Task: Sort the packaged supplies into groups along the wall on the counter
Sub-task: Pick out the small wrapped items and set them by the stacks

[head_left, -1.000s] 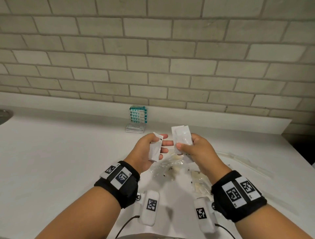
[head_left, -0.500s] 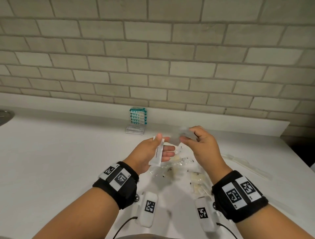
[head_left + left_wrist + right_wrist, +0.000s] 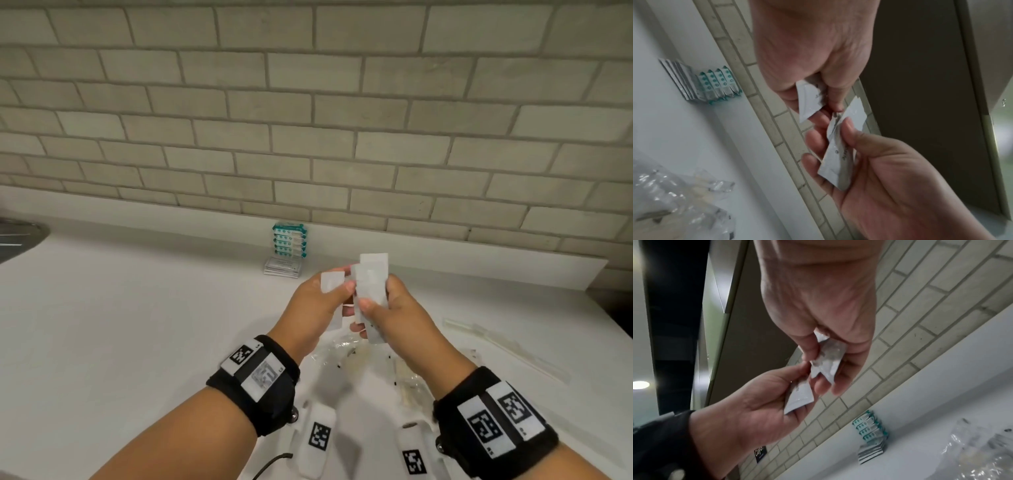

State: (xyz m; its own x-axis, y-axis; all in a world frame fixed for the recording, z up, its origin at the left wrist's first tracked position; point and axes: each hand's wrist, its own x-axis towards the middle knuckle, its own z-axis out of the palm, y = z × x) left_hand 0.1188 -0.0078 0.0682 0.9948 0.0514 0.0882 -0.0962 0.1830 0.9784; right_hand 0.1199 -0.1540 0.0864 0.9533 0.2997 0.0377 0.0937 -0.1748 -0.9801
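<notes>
Left hand (image 3: 313, 310): grip pinches one white sachet (image 3: 331, 282).
Right hand (image 3: 394, 313): grip holds several white packets (image 3: 371, 279) above desk (image 3: 137, 325).

Your right hand (image 3: 394, 315) has lifted its white packets (image 3: 371, 291) back upright, after tipping them flat half a second ago, and moved toward 9 o'clock. Your left hand (image 3: 317, 308) has closed in, so its single packet (image 3: 332, 282) now touches them.
</notes>
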